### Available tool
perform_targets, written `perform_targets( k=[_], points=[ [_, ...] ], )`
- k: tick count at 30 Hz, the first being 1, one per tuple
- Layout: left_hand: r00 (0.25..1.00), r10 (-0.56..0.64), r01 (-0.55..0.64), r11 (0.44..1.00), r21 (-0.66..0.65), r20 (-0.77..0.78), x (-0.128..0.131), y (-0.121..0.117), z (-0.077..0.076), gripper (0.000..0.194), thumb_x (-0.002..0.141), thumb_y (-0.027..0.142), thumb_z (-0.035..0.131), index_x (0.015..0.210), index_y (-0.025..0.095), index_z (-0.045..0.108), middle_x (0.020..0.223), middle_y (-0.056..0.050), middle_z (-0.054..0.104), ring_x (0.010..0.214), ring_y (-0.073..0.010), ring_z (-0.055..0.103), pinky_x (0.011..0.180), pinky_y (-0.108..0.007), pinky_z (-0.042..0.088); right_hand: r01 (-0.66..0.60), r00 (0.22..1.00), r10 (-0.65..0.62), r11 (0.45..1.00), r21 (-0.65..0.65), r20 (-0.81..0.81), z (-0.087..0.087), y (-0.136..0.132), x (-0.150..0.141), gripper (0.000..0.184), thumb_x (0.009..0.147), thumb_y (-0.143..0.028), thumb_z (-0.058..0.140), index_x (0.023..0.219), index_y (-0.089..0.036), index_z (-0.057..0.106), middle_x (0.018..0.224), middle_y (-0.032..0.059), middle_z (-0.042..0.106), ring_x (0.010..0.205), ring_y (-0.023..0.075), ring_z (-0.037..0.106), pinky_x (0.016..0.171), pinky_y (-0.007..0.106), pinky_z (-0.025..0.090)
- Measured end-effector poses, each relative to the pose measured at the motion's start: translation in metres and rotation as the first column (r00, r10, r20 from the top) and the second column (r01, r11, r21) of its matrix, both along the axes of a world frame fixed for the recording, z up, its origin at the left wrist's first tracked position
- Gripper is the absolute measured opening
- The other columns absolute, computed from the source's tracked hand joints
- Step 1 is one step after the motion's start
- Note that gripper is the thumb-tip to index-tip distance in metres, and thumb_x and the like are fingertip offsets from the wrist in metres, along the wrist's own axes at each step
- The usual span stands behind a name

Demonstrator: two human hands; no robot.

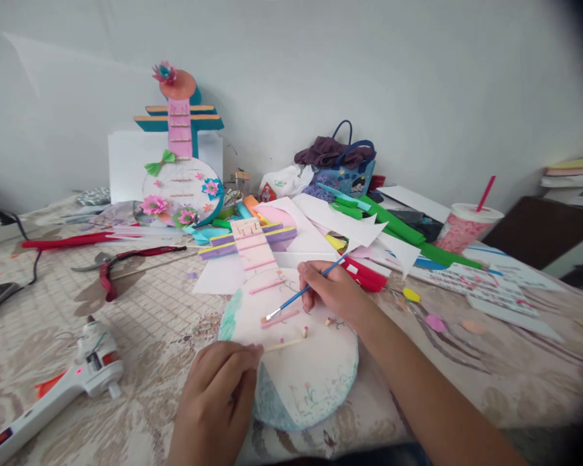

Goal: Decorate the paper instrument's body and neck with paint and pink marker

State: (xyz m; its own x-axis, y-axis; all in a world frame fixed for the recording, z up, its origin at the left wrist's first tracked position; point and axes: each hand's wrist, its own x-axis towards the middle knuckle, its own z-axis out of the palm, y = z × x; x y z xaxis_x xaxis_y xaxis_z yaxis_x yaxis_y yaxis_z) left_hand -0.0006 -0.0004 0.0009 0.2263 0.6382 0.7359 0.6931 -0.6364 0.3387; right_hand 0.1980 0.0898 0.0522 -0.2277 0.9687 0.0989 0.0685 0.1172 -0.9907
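Observation:
A round white craft board [311,375] with a pink neck piece [255,249] and purple-yellow cross sticks lies in front of me on the table. My right hand [337,291] pinches a thin blue paintbrush [304,292], whose tip touches a pink stick [279,318] glued across the board. My left hand [218,395] rests curled on the board's near left edge, fingertips by a bare wooden stick [284,344]. A finished model [182,165] of the same shape, with paper flowers, stands against the wall behind.
A white glue gun [72,382] lies at the near left. Red-handled pliers [111,268] and a red tool [65,241] lie further left. Coloured paper, green rolls [398,226], a blue bag [344,171] and a pink cup with a straw [464,226] crowd the back right.

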Motion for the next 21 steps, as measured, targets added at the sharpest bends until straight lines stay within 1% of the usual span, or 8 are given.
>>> perform_targets(
  k=[4, 9, 13, 15, 17, 18, 19, 21],
  points=[
    [1.000, 0.005, -0.005, 1.000, -0.003, -0.012, 0.0004, 0.0001, 0.0009, 0.013, 0.082, 0.009, 0.052, 0.088, 0.019, 0.058, 0.085, -0.001, 0.059, 0.081, -0.0096, 0.057, 0.076, -0.021, 0.045, 0.057, 0.998, -0.056, 0.998, 0.023, -0.018, -0.0019, 0.0021, -0.0025, 0.038, 0.081, -0.050, 0.052, 0.064, -0.017, 0.053, 0.045, -0.0034, 0.056, 0.042, 0.0081, 0.053, 0.047, 0.020, 0.040],
    [1.000, 0.007, -0.007, 1.000, -0.027, -0.016, -0.0002, 0.0006, -0.0003, 0.015, 0.082, 0.009, 0.052, 0.090, 0.020, 0.057, 0.087, 0.000, 0.058, 0.083, -0.0094, 0.056, 0.077, -0.021, 0.045, 0.016, 1.000, -0.016, 1.000, -0.010, -0.014, -0.0036, 0.0043, -0.0026, 0.038, 0.081, -0.051, 0.053, 0.063, -0.017, 0.053, 0.043, -0.0036, 0.055, 0.040, 0.0080, 0.052, 0.046, 0.019, 0.040],
    [1.000, -0.005, 0.005, 0.999, -0.044, -0.009, -0.0008, 0.0004, -0.0021, 0.014, 0.082, 0.008, 0.052, 0.090, 0.020, 0.057, 0.086, 0.000, 0.057, 0.084, -0.0093, 0.055, 0.078, -0.021, 0.044, 0.056, 0.998, -0.054, 0.997, 0.057, -0.025, -0.0042, 0.0054, -0.0018, 0.038, 0.082, -0.049, 0.052, 0.063, -0.017, 0.053, 0.045, -0.0032, 0.055, 0.041, 0.0077, 0.052, 0.046, 0.019, 0.040],
    [1.000, -0.009, 0.009, 0.999, -0.044, -0.005, -0.0007, -0.0003, -0.0019, 0.015, 0.082, 0.008, 0.052, 0.090, 0.020, 0.057, 0.086, -0.001, 0.057, 0.083, -0.0091, 0.055, 0.079, -0.021, 0.044, 0.028, 1.000, -0.027, 0.998, 0.053, -0.010, -0.0038, 0.0053, -0.0011, 0.038, 0.082, -0.049, 0.052, 0.063, -0.017, 0.053, 0.044, -0.0034, 0.055, 0.040, 0.0077, 0.051, 0.045, 0.019, 0.040],
    [1.000, -0.006, 0.006, 0.999, -0.049, -0.014, -0.0005, -0.0010, -0.0010, 0.015, 0.082, 0.008, 0.052, 0.092, 0.020, 0.057, 0.087, -0.001, 0.057, 0.084, -0.0090, 0.055, 0.080, -0.021, 0.044, -0.011, 1.000, 0.011, 1.000, 0.017, 0.007, -0.0031, 0.0050, -0.0008, 0.038, 0.082, -0.049, 0.052, 0.062, -0.017, 0.053, 0.043, -0.0037, 0.053, 0.038, 0.0078, 0.050, 0.044, 0.020, 0.040],
    [1.000, -0.005, 0.005, 0.999, -0.050, -0.018, -0.0004, -0.0012, -0.0005, 0.016, 0.082, 0.008, 0.052, 0.092, 0.020, 0.057, 0.088, -0.001, 0.057, 0.084, -0.0091, 0.055, 0.080, -0.021, 0.044, -0.011, 1.000, 0.011, 1.000, 0.010, 0.010, -0.0027, 0.0049, -0.0011, 0.038, 0.082, -0.049, 0.052, 0.061, -0.017, 0.053, 0.043, -0.0037, 0.053, 0.038, 0.0079, 0.050, 0.044, 0.020, 0.040],
    [1.000, -0.006, 0.005, 0.999, -0.047, -0.021, -0.0002, -0.0012, -0.0001, 0.016, 0.082, 0.008, 0.052, 0.092, 0.020, 0.057, 0.088, -0.001, 0.057, 0.085, -0.0091, 0.055, 0.079, -0.021, 0.045, 0.003, 1.000, -0.003, 1.000, 0.020, 0.011, -0.0025, 0.0050, -0.0017, 0.038, 0.082, -0.049, 0.052, 0.061, -0.017, 0.053, 0.043, -0.0035, 0.053, 0.039, 0.0080, 0.050, 0.044, 0.020, 0.041],
    [1.000, -0.009, 0.008, 0.999, -0.031, -0.021, 0.0000, -0.0009, 0.0005, 0.015, 0.082, 0.008, 0.052, 0.090, 0.019, 0.057, 0.086, -0.001, 0.058, 0.083, -0.0091, 0.055, 0.078, -0.021, 0.045, 0.042, 0.999, -0.043, 0.995, 0.086, 0.011, -0.0022, 0.0056, -0.0034, 0.038, 0.082, -0.049, 0.052, 0.062, -0.017, 0.053, 0.046, -0.0025, 0.055, 0.042, 0.0083, 0.051, 0.047, 0.020, 0.043]
  ],
)
